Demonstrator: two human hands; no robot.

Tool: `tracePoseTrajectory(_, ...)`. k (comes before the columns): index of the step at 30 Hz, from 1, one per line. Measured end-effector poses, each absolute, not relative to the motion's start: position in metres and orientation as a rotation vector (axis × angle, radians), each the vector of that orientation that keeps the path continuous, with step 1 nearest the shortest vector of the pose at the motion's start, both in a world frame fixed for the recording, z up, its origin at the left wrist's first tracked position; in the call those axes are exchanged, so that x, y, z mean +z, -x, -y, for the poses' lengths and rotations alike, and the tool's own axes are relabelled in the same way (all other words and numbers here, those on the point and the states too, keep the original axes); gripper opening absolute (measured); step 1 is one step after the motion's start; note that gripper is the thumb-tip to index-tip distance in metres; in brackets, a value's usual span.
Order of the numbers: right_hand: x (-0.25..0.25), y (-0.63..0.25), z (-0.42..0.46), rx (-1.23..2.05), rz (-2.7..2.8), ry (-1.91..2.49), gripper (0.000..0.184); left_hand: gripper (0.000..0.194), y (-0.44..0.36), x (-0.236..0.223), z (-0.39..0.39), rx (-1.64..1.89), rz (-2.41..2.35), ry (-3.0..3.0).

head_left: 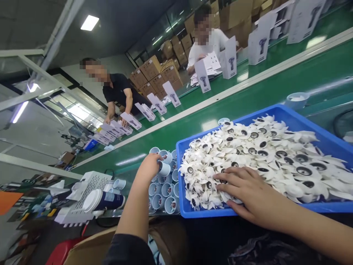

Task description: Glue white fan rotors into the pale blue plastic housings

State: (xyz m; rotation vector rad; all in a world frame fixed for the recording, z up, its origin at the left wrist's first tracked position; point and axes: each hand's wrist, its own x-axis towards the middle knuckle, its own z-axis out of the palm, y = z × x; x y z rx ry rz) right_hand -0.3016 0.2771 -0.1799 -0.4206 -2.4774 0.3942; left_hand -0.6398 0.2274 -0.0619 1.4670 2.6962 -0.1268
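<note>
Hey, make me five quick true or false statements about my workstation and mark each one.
1. The right hand is on the white fan blades. True.
2. Those blades lie in a red basket. False: they lie in a blue tray.
3. The left hand is at the light-blue cup-shaped parts. True.
4. In the picture, those parts sit right of the tray. False: they sit left of it.
5. Printed white boxes stand beyond the pale rail. True.

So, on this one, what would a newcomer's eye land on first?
Most likely the blue tray at the right, heaped with white bladed parts with dark centres, the right hand resting on them. Next, light blue cups just left of the tray, with the left hand at them. Beyond, white printed boxes line the far side of the green surface.
</note>
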Motion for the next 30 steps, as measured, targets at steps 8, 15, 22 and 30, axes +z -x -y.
tracePoseTrajectory(8,-0.175,0.302,-0.280,0.554,2.473,0.394,0.034,0.031,0.625,-0.070,-0.270,-0.265,-2.586,-1.445)
tracePoseTrajectory(15,-0.175,0.301,-0.277,0.531,2.439,0.411,0.033,0.056,0.636,-0.068,-0.253,-0.137,-2.511,-1.312)
tracePoseTrajectory(22,-0.172,0.298,-0.277,0.326,2.508,0.403,0.032,0.059,0.634,-0.061,-0.243,0.111,-2.507,-1.297)
tracePoseTrajectory(30,-0.166,0.292,-0.283,0.141,2.616,0.341,0.030,0.055,0.620,-0.035,-0.170,0.285,-2.674,-1.217)
